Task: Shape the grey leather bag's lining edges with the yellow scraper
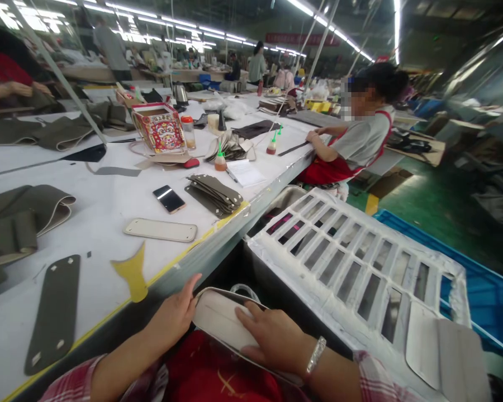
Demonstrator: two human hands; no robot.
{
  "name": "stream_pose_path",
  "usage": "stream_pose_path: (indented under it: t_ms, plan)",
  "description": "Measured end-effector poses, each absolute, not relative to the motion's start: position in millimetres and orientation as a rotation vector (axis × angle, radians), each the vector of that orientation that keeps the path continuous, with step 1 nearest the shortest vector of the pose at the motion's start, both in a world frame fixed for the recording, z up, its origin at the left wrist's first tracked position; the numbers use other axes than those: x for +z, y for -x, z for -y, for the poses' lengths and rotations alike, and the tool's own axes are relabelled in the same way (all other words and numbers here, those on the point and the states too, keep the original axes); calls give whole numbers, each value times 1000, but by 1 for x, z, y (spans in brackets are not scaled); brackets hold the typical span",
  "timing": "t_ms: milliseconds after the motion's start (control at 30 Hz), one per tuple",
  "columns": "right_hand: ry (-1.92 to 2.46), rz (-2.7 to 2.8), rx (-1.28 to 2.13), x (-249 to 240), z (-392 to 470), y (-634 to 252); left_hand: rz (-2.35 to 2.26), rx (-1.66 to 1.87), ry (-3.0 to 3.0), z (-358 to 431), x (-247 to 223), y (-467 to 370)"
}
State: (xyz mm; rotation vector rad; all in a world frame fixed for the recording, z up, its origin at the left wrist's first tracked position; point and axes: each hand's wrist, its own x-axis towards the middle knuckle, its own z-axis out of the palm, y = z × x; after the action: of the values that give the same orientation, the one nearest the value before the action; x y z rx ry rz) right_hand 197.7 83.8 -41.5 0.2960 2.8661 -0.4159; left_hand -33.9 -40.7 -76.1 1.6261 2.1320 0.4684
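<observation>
Four light tabs dotted the dark round-ended panel (54, 312) lying at the left of the worktable (109, 218). Right of it sat a yellow flared cutout (132, 273), near the table's taped edge, then a cream round-ended panel (161, 230) lying flat, and a smartphone (169, 199) beyond that.

The left hand (171, 315) was at the near-left end of a pale round-ended piece (222, 315), thumb raised beside its rim; the other fingers were partly hidden, so I couldn't tell whether they pinched it. To my mind that hand served best as a steady stop, bracing the curved end without bending it. Further off lay a stack of dark tabbed strips (216, 194) and a green-tipped bottle (220, 162).

The piece itself rested tilted above the red apron (218, 371), off the table, a darker edge showing along its far side. Over its face the right hand (276, 338) was spread, fingers slightly apart. Broad, even pressure from there looked wiser than a poke with the fingertips, which might have dented or skewed it; watching the rim would have helped most.

At the right, two more pale panels (423, 346) (463, 363) lay on a white slotted rack (339, 231).
</observation>
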Motion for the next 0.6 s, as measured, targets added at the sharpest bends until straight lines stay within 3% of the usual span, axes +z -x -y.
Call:
stream_pose_path:
  t_ms: [233,433,500,600]
  plan:
    - [-489,-2896,-454,-40,-77,-204,-2068,569,-1707,45,-74,29]
    - [-593,-2887,-492,-37,-65,-207,-1718,413,-2305,41,-60,-5]
    - [-607,-2871,-603,-31,-70,-209,-1585,236,-2430,40,-68,-15]
    - [-815,-2746,-1106,-22,-91,-226,-1502,135,-2578,42,-87,-15]
